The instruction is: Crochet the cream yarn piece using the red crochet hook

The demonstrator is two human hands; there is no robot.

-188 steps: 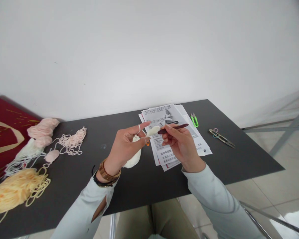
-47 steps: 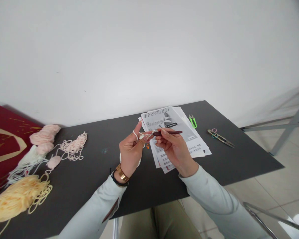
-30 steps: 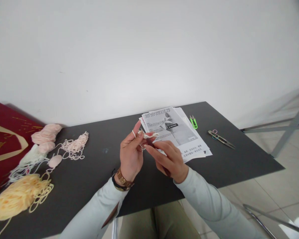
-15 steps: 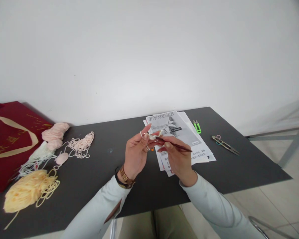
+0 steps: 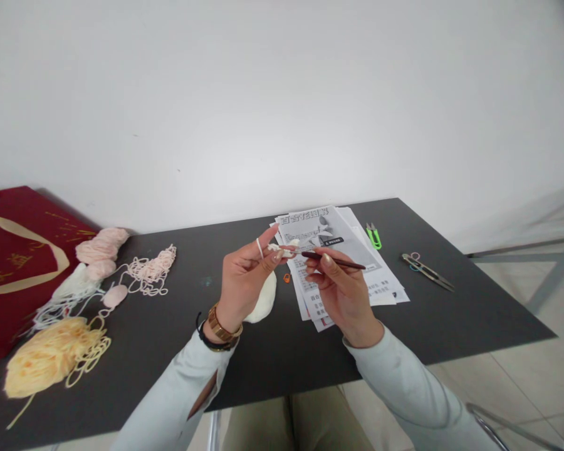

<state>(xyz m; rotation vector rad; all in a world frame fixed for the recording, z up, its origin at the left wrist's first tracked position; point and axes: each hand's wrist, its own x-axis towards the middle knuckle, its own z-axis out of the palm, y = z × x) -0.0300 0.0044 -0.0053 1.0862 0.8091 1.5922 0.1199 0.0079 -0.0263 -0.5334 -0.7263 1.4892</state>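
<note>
Between the thumb and fingers of my left hand (image 5: 244, 275) is a small white crochet piece (image 5: 282, 251). A strand of white yarn (image 5: 259, 248) loops around my raised left index finger. My right hand (image 5: 343, 291) grips the dark handle of a crochet hook (image 5: 338, 259) like a pen. The hook's thin metal shaft points left and reaches the crochet piece; its tip is too small to make out. Partly hidden behind my left hand, a white yarn ball (image 5: 264, 299) rests on the table. An orange stitch marker (image 5: 286, 277) lies between my hands on the tabletop.
Printed sheets (image 5: 380, 285) lie beyond my right hand. Green-handled snips (image 5: 373, 236) and metal thread scissors (image 5: 427, 272) are to the right. Pink yarn (image 5: 102, 245), yellow yarn (image 5: 47, 357) and a dark red bag (image 5: 9, 313) occupy the left of the black table (image 5: 178, 351).
My hands have moved apart, the left one leftward, and the crochet piece and hook shaft show more clearly. The white yarn ball has come into sight behind my left hand.
</note>
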